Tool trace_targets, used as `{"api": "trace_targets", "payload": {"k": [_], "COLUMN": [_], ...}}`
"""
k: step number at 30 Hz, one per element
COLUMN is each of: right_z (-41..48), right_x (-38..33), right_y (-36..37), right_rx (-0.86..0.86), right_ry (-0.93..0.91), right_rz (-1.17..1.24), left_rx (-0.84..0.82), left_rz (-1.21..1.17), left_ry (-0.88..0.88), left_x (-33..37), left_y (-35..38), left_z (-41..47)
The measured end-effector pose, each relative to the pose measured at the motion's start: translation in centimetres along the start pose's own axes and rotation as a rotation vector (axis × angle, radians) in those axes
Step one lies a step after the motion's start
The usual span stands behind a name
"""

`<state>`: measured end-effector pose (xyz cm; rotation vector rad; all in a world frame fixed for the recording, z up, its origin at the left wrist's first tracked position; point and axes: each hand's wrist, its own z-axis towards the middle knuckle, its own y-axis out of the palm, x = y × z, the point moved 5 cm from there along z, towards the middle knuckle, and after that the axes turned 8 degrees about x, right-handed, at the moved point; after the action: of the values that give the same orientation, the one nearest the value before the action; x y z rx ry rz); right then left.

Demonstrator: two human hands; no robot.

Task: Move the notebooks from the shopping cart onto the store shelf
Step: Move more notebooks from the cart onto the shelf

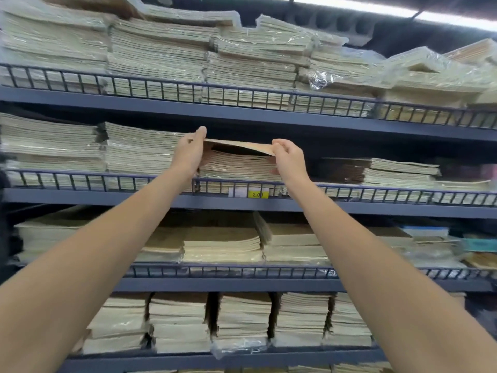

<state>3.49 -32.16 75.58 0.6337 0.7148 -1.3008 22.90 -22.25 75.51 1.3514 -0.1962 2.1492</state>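
Observation:
A thin brown notebook [239, 145] hangs level just above a stack of brown-covered notebooks [239, 168] on the second shelf [269, 204] from the top. My left hand [189, 153] holds its left edge with straight fingers against the side. My right hand [289, 157] pinches its right corner between thumb and curled fingers. The notebook sags slightly in the middle and its far part is hidden in the shelf's shadow. The shopping cart is out of view.
Dark blue metal shelves with low wire rails [161, 88] carry piles of pale notebooks on every level, some in clear plastic wrap [320, 76]. A yellow price tag [258, 194] sits on the rail below the stack. Lower piles [403, 170] lie to the right.

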Motion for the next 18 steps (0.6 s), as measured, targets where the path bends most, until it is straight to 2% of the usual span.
{"api": "trace_targets", "payload": {"k": [6, 12, 18], "right_z": [0.9, -0.6, -3.0], "right_x": [1.4, 1.8, 2.0], "right_y": [1.3, 0.2, -1.8], "right_rx": [0.082, 0.066, -0.015], "right_ry": [-0.029, 0.017, 0.064], "right_rz": [-0.021, -0.014, -0.021], "left_rx": [0.124, 0.099, -0.032], "left_rz": [0.138, 0.077, 0.193], "left_ry": [0.204, 0.122, 0.0], "left_x": [-0.8, -1.5, -2.3], "left_y": [-0.2, -0.2, 1.0], "left_z": [0.7, -1.8, -5.9]}}
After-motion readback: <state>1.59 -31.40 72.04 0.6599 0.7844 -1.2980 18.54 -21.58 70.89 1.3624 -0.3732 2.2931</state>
